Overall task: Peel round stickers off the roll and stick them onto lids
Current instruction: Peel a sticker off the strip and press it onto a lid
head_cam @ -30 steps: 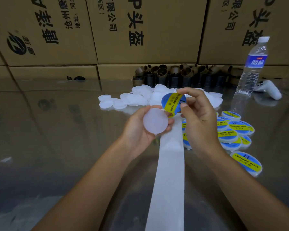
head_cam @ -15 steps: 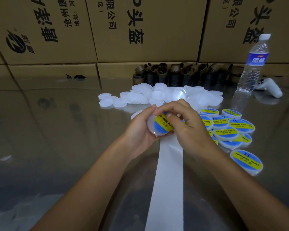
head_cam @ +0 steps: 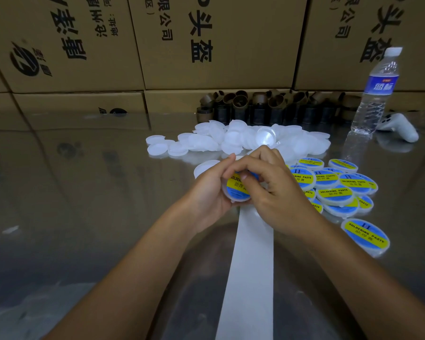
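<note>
My left hand cups a round translucent white lid with a blue and yellow round sticker on its face. The fingers of my right hand lie over the sticker and press on it, hiding its upper part. A white strip of sticker backing runs from under my hands toward me. Behind my hands lies a heap of plain white lids. Several lids that carry stickers are piled to the right, one lone stickered lid nearer me.
A water bottle stands at the back right beside a white game controller. A row of brown cardboard cores lines the back, under stacked cardboard boxes. The table top is glossy and reflective.
My right hand brought the peeled sticker down from above onto the lid in my left hand, and its fingers now press it flat. Both hands sank slightly toward the table.
</note>
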`<act>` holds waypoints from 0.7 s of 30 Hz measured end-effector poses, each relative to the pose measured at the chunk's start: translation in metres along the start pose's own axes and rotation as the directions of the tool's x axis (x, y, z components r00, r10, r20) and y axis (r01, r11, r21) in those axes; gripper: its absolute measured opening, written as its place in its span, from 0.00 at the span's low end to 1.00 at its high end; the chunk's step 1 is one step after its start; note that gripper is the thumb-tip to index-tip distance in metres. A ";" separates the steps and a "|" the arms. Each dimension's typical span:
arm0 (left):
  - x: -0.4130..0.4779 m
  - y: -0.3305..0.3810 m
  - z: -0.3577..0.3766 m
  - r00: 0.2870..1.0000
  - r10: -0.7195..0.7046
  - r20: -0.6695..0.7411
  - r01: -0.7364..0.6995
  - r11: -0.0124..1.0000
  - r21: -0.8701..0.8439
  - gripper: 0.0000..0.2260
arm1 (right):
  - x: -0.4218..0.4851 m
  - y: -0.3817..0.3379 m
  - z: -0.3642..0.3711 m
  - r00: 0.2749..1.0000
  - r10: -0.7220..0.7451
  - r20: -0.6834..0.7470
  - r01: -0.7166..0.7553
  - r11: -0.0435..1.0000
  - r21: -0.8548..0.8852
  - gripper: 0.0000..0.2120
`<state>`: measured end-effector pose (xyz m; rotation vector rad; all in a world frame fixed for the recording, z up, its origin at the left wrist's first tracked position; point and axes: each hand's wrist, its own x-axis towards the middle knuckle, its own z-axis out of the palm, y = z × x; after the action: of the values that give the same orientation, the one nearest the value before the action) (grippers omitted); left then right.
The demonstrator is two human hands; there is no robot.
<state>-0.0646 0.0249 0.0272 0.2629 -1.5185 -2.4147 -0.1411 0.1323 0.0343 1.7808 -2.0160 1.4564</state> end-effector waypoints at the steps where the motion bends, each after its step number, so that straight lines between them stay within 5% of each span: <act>1: 0.000 0.000 0.000 1.000 -0.004 0.000 0.004 1.000 0.002 0.20 | 0.000 0.000 0.000 1.000 -0.002 0.000 0.002 1.000 -0.008 0.13; 21: -0.001 -0.001 0.001 0.999 -0.044 -0.001 0.044 0.997 -0.058 0.20 | -0.001 0.005 0.002 0.998 -0.032 -0.050 0.028 0.997 -0.074 0.12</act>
<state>-0.0637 0.0269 0.0270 0.2895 -1.4536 -2.4876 -0.1441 0.1308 0.0292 1.7195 -1.9826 1.3860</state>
